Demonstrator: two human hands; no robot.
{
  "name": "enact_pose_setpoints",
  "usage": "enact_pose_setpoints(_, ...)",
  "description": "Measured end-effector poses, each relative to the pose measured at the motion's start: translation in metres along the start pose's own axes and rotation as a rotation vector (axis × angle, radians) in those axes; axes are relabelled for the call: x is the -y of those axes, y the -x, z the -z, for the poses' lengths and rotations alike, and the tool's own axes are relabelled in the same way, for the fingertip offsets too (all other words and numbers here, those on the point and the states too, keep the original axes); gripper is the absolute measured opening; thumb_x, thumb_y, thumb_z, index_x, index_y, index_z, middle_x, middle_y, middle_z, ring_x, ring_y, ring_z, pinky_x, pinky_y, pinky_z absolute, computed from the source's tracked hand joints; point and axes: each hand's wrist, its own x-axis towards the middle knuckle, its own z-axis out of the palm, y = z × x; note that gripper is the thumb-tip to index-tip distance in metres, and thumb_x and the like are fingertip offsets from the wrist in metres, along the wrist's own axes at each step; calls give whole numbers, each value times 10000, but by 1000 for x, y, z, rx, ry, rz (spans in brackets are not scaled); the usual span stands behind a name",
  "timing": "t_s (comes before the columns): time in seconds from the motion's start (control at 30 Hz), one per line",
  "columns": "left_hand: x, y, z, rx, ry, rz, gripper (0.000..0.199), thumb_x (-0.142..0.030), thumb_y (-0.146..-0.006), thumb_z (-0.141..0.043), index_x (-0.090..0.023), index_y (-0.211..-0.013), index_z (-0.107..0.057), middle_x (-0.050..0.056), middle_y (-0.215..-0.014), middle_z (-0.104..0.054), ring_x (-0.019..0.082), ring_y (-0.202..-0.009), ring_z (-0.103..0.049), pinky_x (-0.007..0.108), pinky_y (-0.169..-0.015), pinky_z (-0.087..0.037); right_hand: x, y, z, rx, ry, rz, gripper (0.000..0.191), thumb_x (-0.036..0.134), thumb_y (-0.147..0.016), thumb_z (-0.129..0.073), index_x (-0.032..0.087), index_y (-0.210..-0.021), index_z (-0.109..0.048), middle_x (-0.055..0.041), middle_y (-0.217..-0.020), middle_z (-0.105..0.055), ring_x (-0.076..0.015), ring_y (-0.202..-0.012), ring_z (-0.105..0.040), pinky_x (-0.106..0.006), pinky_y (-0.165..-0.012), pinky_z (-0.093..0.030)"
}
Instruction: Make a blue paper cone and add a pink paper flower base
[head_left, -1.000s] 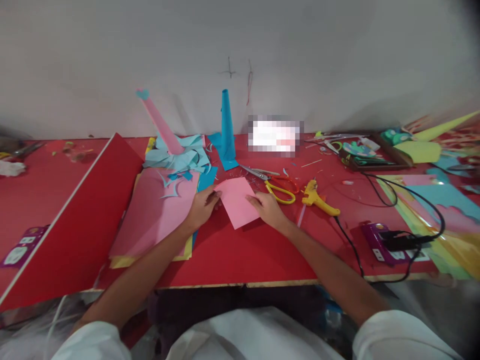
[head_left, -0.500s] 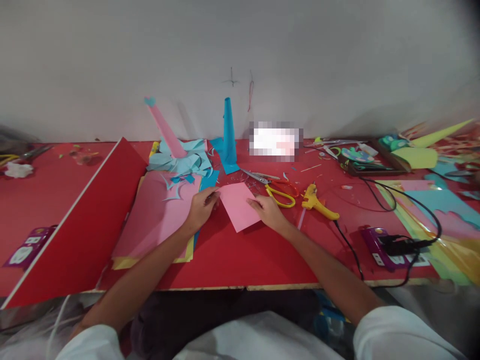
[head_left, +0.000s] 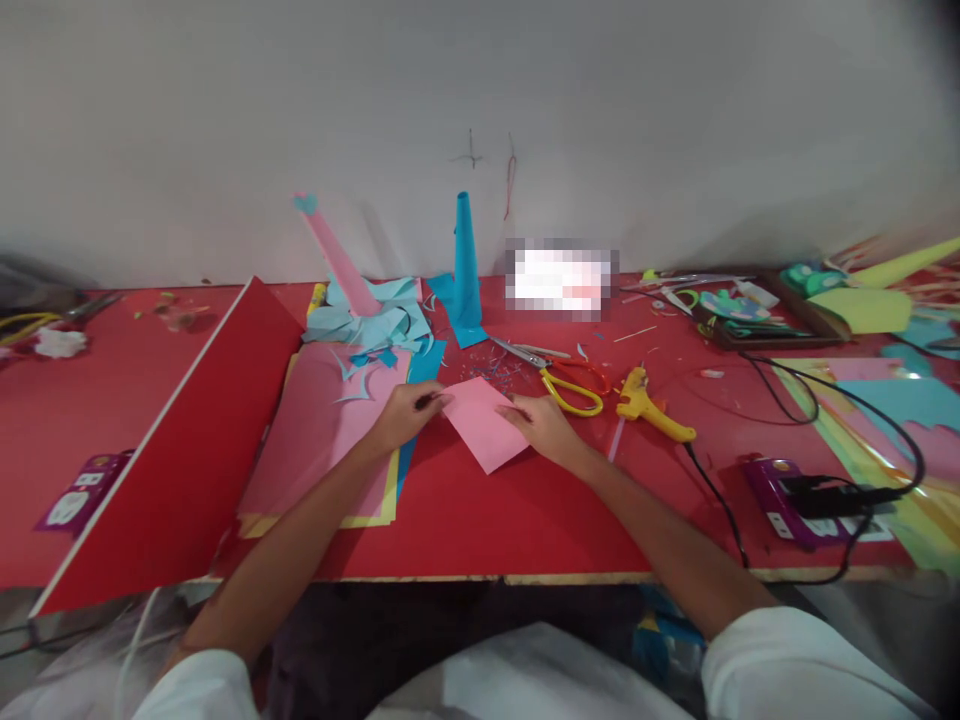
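Observation:
A square-looking pink paper [head_left: 486,425] is held above the red table [head_left: 480,540], one corner pointing toward the front edge. My left hand [head_left: 411,412] pinches its left corner, and my right hand [head_left: 541,425] grips the right side with the thumb on top. Just beyond the paper lie scissors with yellow handles [head_left: 574,395] and another pair with red handles [head_left: 592,377]. The yellow glue gun [head_left: 651,405] rests to the right of my right hand. Left of my left hand is a stack of pink sheets [head_left: 322,430].
A red board [head_left: 172,450] stands slanted at the left. Blue [head_left: 466,270] and pink [head_left: 341,260] paper cones stand at the back. A purple power box [head_left: 799,500] with black cables sits front right, and a dark tray [head_left: 810,322] stands behind it.
The view has shifted slightly, so the table items appear a little further right. Both hands still hold the pink paper, which sits slightly lower in the view.

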Motion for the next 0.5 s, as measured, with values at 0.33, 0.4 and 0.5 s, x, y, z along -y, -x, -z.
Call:
enact_pose_setpoints(0.33,4,-3,1,-74,126,66,565,-714,-975,-694,-197,-754,-643,8,-512,-648,129,-439,-580,230,-479,-430,0,-7,14,-89,-201,39,624,775,-1029,-522,222,-741,-556,14,-662,-497,-152,-636,-434,-303,-622,-320)
enact_pose_setpoints(0.4,6,-3,0,-85,153,65,558,-710,-966,-716,-193,-768,-650,12,-522,-665,133,-440,-607,227,-474,-454,1,-8,15,-104,-220,41,597,741,-1024,-555,221,-730,-569,10,-658,-510,-155,-638,-460,-302,-624,-344)
enact_pose_setpoints(0.5,11,-3,0,-143,176,55,530,-700,-961,-740,-179,-880,-692,-8,-538,-662,133,-451,-640,217,-472,-470,1,-8,15,-116,-315,11,512,691,-1010,-608,220,-813,-642,13,-661,-552,-156,-603,-506,-300,-605,-384)
